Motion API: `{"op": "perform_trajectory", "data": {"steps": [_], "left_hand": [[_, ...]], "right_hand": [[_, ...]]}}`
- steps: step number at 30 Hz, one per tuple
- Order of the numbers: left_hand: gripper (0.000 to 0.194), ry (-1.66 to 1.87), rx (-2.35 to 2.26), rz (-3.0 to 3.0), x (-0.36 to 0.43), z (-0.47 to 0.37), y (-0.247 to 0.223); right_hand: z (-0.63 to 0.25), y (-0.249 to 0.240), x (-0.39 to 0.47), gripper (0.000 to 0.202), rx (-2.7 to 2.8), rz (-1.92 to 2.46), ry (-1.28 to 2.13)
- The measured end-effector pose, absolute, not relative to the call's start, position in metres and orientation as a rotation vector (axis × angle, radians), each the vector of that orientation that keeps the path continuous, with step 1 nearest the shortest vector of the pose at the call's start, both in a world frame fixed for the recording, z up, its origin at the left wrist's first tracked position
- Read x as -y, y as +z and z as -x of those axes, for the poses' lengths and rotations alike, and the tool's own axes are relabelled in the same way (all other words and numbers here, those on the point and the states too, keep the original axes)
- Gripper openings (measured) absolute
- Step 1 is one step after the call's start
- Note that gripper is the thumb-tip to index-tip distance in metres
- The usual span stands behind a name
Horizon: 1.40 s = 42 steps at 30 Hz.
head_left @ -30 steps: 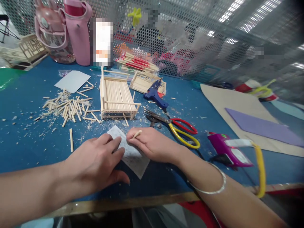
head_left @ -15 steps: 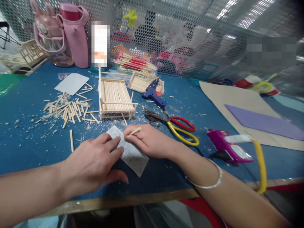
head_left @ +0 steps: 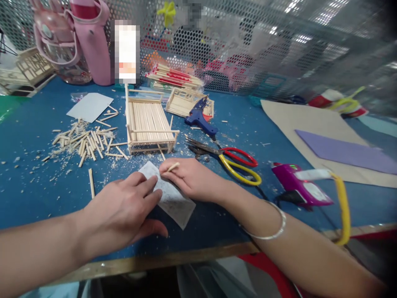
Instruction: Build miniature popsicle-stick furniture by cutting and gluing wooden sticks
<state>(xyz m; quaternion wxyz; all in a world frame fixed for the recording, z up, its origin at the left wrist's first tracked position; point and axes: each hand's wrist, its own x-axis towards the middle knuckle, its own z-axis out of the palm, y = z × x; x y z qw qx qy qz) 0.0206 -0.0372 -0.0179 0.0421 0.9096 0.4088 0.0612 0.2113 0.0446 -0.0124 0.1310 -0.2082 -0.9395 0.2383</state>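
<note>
On a blue table point(head_left: 248, 223), a person's two bare hands are meeting over a small grey-white sheet point(head_left: 175, 203). The left hand point(head_left: 124, 209) is lying palm-down, fingers loosely spread and gripping nothing, their tips resting on the sheet. The right hand point(head_left: 192, 179) is pinching a short wooden stick point(head_left: 173, 167) tightly between thumb and curled forefinger. One end is poking out above those fingers; the other is hiding under them, so its contact with the sheet cannot be told. The sheet is lying slantwise, partly under and between both sets of fingers.

Beyond the fingers, a bed-like stick model point(head_left: 150, 120) is standing, with a heap of cut sticks point(head_left: 91, 142) spreading to its left. Scissors point(head_left: 225, 155) are lying just past the right fingers, blades pointing left.

With only the left fingertips pinning it, the sheet could be skidding or creasing under a hard push. The stick, being so short, could be twisting loose, leaving fingertips scraping the sheet. A hand straying forward could be knocking the model.
</note>
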Motion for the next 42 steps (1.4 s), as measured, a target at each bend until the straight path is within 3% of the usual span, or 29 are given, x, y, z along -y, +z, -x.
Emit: {"op": "perform_trajectory", "data": {"steps": [35,42], "left_hand": [[0.043,0.090,-1.283,-2.701,0.037,-0.023,-0.012],[0.042,0.088,-1.283,-2.713,0.038,-0.022,-0.014]], "right_hand": [[-0.205,-0.007,-0.048,0.029,2.748,0.619,0.835],[-0.201,-0.014,-0.045,0.020,2.532,0.867,0.795]]}}
